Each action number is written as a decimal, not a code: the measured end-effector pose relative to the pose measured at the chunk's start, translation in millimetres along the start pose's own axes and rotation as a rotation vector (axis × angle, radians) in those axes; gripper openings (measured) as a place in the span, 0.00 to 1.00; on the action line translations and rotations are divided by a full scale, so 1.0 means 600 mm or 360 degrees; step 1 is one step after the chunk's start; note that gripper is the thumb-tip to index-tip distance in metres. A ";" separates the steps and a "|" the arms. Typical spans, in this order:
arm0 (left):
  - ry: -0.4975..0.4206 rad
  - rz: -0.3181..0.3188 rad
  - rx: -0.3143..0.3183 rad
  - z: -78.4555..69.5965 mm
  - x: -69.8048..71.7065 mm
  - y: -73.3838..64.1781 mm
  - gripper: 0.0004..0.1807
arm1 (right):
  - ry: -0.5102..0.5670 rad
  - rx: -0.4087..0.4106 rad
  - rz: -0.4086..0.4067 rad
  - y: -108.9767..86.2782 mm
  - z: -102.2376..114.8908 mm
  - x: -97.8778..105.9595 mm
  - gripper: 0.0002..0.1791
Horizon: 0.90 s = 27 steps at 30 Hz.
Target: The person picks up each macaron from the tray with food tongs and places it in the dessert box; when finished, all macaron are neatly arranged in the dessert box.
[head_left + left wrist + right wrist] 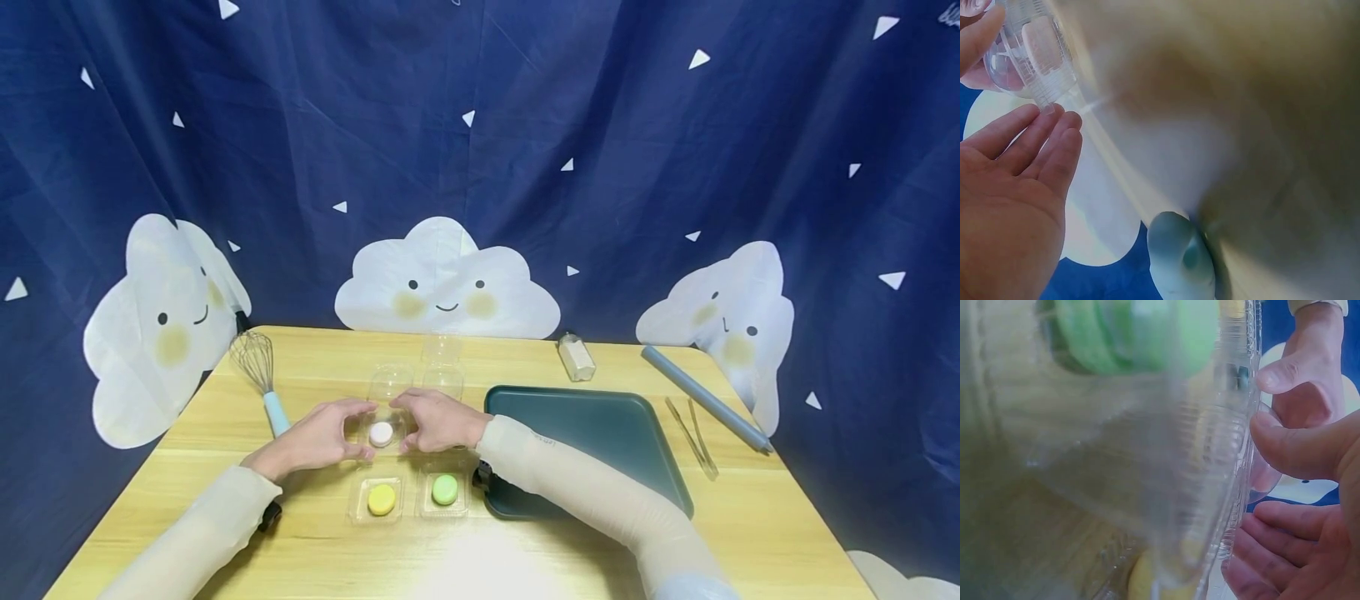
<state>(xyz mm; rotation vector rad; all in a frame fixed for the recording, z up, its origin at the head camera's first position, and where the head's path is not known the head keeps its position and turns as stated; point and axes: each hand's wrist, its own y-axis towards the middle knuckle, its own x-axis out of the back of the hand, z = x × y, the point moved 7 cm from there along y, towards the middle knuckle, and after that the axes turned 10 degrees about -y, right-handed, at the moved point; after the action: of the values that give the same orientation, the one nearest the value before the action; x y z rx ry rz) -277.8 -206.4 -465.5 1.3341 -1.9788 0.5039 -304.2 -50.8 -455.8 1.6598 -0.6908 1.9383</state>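
Observation:
A pale pink macaron (pixel 381 433) sits in a clear plastic box with its lid (pixel 392 383) raised at the back. My left hand (pixel 322 437) is at the box's left side, its straight fingers reaching the plastic edge in the left wrist view. On the other side my right hand (pixel 438 419) has thumb and fingers spread at the edge. Nearer me are a yellow macaron (pixel 381 500) and a green macaron (pixel 445 490), each in a clear box. My right hand partly hides another clear box with its lid (pixel 444 382) up.
A dark green tray (pixel 577 408) lies under my right forearm. Left is a whisk (pixel 276 412) with a light blue handle. Toward the right are a bottle of white contents (pixel 577 358), tongs (pixel 697 442) and a grey-blue rod (pixel 705 398). A cloud-patterned curtain (pixel 600 125) surrounds the table.

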 end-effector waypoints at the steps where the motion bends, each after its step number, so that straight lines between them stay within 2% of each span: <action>1: -0.0004 -0.0001 0.0003 0.000 0.000 0.000 0.45 | 0.0002 -0.0004 0.0001 0.000 -0.001 0.000 0.39; 6: -0.0029 -0.0043 0.0004 -0.002 0.012 -0.002 0.43 | 0.0050 -0.0035 0.0003 -0.005 -0.005 0.005 0.39; 11: -0.0061 -0.0170 -0.0041 -0.023 0.047 0.006 0.38 | 0.0134 -0.0065 -0.0107 -0.012 -0.012 0.035 0.39; 16: -0.0099 -0.0276 -0.0123 -0.057 0.093 0.029 0.39 | 0.0313 -0.0078 -0.0334 -0.019 -0.023 0.077 0.42; 20: -0.0114 -0.0327 -0.0158 -0.084 0.126 0.054 0.44 | 0.0508 -0.0040 -0.0583 -0.023 -0.037 0.113 0.45; 24: -0.0162 -0.0378 -0.0207 -0.105 0.148 0.086 0.46 | 0.0697 -0.0035 -0.0816 -0.024 -0.064 0.144 0.47; 27: -0.0216 -0.0415 -0.0248 -0.114 0.160 0.114 0.47 | 0.0820 -0.0066 -0.0928 -0.020 -0.092 0.163 0.48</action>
<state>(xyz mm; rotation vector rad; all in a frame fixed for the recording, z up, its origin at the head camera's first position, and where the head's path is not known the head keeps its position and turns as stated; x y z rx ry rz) -340.7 -196.9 -345.0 1.5306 -1.8696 0.1365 -350.5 -1.4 -365.7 1.0888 -0.0329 1.7730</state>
